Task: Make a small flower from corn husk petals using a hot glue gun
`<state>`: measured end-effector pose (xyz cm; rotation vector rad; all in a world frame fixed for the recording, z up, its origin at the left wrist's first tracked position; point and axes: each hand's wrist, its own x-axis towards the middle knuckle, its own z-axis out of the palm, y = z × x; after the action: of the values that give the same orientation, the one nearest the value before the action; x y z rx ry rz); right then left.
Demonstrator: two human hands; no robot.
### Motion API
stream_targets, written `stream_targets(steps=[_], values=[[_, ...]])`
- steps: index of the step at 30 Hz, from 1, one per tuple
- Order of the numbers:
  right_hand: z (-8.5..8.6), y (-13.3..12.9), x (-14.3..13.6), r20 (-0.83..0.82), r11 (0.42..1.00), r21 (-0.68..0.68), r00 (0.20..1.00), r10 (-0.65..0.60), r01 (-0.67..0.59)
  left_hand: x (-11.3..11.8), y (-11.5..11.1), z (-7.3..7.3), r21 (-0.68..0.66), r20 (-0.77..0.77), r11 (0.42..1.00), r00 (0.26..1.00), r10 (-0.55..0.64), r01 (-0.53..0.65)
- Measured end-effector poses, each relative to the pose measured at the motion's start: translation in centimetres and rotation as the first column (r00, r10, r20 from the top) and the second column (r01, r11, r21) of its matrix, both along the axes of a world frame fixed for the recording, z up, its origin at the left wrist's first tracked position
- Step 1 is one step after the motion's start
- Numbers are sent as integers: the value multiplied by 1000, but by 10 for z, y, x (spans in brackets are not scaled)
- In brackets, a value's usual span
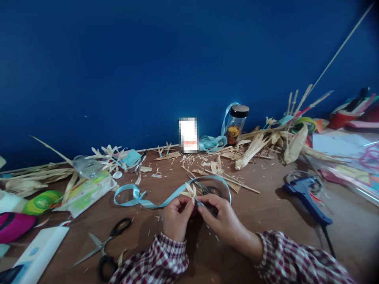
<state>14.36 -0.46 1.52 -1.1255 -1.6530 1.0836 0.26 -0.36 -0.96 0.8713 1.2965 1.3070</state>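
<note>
My left hand (177, 215) pinches the base of a small pale husk flower (190, 192) over the middle of the brown table (154, 248). Close beside it, my right hand (222, 215) has its thumb and fingers closed on a light blue ribbon (174, 195) at the flower's base. The ribbon runs from there in a loop behind the hands and curls off to the left. Behind my right hand lies a dark-handled pair of scissors (213, 191), partly hidden.
Open scissors (102, 246) lie at the front left. A blue glue gun (308, 197) rests on the right. Along the blue wall stand a black-lidded jar (237, 122), dry husks (254, 152) and husk flowers (108, 156). Scraps are scattered in front.
</note>
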Motion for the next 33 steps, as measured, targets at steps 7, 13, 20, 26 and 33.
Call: stream_targets(steps=[7,13,20,26,33], values=[[3,0,1,51,1000,30,999,-7,5,-2,1,3,22,-80,1000,997,-17,19],[-1,1,0,78,993,-75,993,-90,96,2,-4,11,105,-272,994,962,21,8],[-2,2,0,95,994,-29,990,-101,104,5,-4,8,27,-179,999,983,-24,29],[-3,5,3,145,991,1,980,-133,134,7,-7,9,56,-112,996,992,-58,65],[-1,6,2,145,988,12,977,-156,156,6,-4,6,-79,27,994,997,-78,80]])
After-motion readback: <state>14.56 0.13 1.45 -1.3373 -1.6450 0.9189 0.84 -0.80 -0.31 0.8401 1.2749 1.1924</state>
